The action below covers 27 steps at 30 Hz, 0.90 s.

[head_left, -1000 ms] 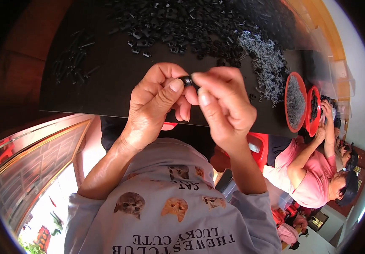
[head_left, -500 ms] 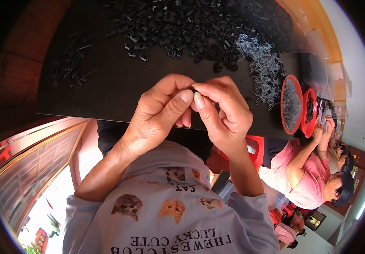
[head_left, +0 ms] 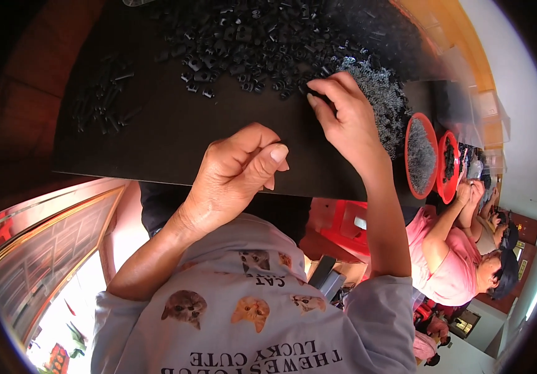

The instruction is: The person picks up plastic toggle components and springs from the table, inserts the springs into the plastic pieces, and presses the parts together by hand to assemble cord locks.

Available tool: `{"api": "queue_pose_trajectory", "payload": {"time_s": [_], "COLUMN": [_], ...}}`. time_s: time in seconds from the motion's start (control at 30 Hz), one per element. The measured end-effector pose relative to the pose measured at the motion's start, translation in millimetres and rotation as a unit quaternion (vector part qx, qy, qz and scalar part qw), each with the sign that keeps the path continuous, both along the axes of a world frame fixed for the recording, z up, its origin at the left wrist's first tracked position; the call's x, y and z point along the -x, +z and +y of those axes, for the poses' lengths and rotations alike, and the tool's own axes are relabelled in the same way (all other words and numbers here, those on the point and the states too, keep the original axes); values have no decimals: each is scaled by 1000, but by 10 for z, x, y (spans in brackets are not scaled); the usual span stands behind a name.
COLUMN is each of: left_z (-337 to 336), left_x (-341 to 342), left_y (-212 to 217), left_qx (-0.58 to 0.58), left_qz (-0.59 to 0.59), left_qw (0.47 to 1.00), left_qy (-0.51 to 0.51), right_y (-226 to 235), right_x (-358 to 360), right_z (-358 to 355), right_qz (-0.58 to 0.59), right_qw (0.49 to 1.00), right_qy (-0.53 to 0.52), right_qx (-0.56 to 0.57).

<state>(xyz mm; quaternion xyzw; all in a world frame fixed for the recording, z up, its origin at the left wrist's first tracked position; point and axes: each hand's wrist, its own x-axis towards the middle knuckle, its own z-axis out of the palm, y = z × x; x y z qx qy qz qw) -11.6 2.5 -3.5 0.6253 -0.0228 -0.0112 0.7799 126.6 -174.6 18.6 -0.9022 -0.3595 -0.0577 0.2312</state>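
My left hand (head_left: 238, 171) is held over the near edge of the black table, thumb pressed against curled fingers. Whatever it pinches, if anything, is hidden behind the thumb. Out to the right, my right hand (head_left: 348, 115) hovers at the near border of a heap of small black plastic parts (head_left: 250, 50). Its thumb and forefinger are apart, with nothing visible between them. Beside that hand lies a pile of small silvery coil springs (head_left: 380, 103).
Thin black rods (head_left: 108, 100) are scattered at the table's left. At the right edge stand a red bowl of springs (head_left: 410, 156) and a second red bowl with black parts (head_left: 444, 187). A co-worker in pink (head_left: 446, 262) sits beyond, near a red stool (head_left: 346, 225).
My hands have separated. The right one has moved away from the left, up and right to the black parts. My left hand stays closed in nearly the same place.
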Motion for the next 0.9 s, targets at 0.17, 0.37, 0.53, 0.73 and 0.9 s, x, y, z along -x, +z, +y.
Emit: {"api": "queue_pose_trajectory", "payload": {"time_s": [0.17, 0.37, 0.53, 0.73, 0.9], "left_z": [-3, 2, 21, 16, -14], "left_x": [5, 17, -6, 2, -4], "left_y": [-4, -12, 20, 18, 22], "left_qx": [23, 24, 7, 19, 33], "left_qz": [7, 2, 0, 11, 5], "left_qw": [1000, 1000, 1000, 1000, 999], "left_qy": [9, 11, -2, -1, 20], "right_y": [60, 154, 92, 126, 61], "right_x": [-221, 22, 20, 32, 33], "right_z": [111, 276, 319, 337, 305], "right_qz": [-64, -41, -84, -42, -75], "right_qw": [997, 996, 991, 991, 989], "right_qy": [15, 66, 69, 37, 57], "right_qx": [50, 34, 84, 122, 113]}}
